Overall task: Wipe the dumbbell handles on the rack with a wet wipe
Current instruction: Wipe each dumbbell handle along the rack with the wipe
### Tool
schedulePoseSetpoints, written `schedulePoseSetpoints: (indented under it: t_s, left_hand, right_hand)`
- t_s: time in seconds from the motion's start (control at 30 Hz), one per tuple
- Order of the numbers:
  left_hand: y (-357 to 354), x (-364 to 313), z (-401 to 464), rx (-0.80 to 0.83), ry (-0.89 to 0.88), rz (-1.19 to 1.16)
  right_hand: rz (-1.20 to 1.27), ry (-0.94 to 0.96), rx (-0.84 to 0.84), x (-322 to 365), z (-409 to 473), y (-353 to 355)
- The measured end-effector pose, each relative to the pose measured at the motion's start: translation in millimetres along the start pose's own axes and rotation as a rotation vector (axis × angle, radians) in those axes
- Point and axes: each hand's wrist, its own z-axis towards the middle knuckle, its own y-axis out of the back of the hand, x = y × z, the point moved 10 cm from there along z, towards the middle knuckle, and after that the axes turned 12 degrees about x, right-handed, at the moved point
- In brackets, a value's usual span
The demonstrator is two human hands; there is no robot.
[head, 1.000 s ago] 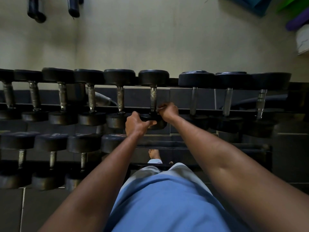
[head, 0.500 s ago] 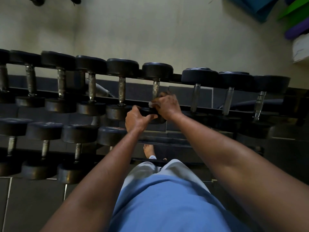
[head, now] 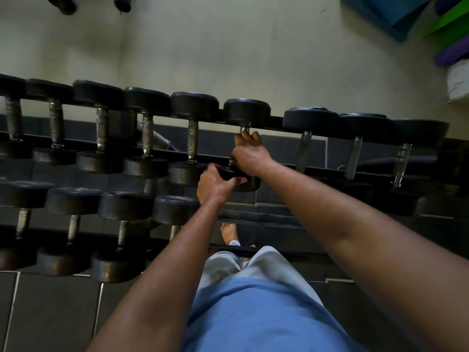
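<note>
A pale cream wall (head: 228,47) stands behind, meeting a dark tiled floor (head: 50,313) with light grout lines. Blue, green and purple mats (head: 406,11) sit at the upper right corner, in dim light

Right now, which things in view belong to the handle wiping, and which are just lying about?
In use:
right hand, gripping the dumbbell handle
left hand, holding that dumbbell's near head
upper rack rail

Lying about:
blue mat
green mat
purple roll
</note>
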Motion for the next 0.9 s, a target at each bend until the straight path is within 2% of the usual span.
schedulePoseSetpoints:
  t_s: [0.07,0.3,0.5,0.6,0.73,0.9]
  left_hand:
    - [0,-1,0,0.003,-0.001,0.008]
    - [2,-4,0,0.008,-0.008,0.031]
    - [4,-8,0,0.027,-0.010,0.065]
    - [4,-6,0,0.028,-0.006,0.072]
    - [5,-5,1,0.033,-0.004,0.076]
    - [5,-7,2,0.049,-0.007,0.087]
  right_hand:
    - [0.077,-0.011,-0.021,-9,-7,-1]
    - [0.698,-0.226,0.039,-46,-29,-45]
    - [0.828,-0.345,0.000,-55,-29,-46]
    - [0.790,-0.364,-0.008,-54,-31,-48]
    - [0.691,-0.311,-0.003,-46,-32,-42]
    - [0.774,-0.313,-0.002,-46,-32,-46]
